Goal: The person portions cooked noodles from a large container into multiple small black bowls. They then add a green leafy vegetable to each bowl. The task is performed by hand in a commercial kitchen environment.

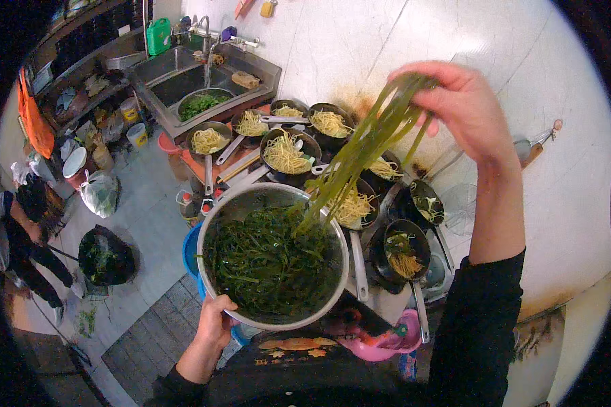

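Note:
My left hand (215, 320) grips the near rim of a large metal bowl (342, 277), which is tilted so that its inside faces me. Shredded green kelp (265, 264) fills much of it. Above and to the right, my right hand (461, 104) pinches a bundle of long kelp strands (356, 157) that hang down to the bowl's far right rim. Just beyond the bowl are several small dark pans of pale noodles, among them one pan (318, 145) behind the rim and another pan (371, 196) behind the strands. The right-hand pan (407, 252) holds noodles with greens.
A steel sink (163, 96) at the back left holds a pan of chopped greens (203, 104) under a tap (209, 56). Pan handles stick out towards me. A pink basin (410, 336) sits low right. A person (28, 249) stands left beside a black bag (107, 254).

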`<move>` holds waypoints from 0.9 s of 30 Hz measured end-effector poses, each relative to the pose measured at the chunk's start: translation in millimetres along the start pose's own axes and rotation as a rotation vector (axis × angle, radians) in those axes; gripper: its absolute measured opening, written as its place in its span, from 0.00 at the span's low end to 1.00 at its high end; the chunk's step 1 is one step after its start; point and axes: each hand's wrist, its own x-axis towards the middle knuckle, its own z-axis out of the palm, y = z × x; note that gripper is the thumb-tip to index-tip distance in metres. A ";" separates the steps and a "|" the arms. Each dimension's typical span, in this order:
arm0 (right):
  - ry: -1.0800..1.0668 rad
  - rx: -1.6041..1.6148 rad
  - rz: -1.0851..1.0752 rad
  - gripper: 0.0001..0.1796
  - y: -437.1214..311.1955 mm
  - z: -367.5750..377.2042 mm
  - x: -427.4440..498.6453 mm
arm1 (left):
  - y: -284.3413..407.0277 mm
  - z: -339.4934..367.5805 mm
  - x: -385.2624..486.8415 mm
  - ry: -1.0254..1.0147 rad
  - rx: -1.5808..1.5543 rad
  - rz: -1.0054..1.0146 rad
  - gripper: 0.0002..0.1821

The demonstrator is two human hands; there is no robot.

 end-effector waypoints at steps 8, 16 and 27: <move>0.241 0.123 -0.203 0.13 -17.9 -76.6 34.4 | -23.7 11.2 5.0 0.077 -0.018 0.055 0.17; 0.221 0.041 -0.289 0.15 56.5 -154.2 58.0 | -33.9 13.2 -3.2 0.167 -0.059 0.073 0.14; -0.201 -0.107 0.292 0.15 182.0 -50.7 13.3 | -19.6 32.5 -26.6 0.293 -0.008 0.140 0.10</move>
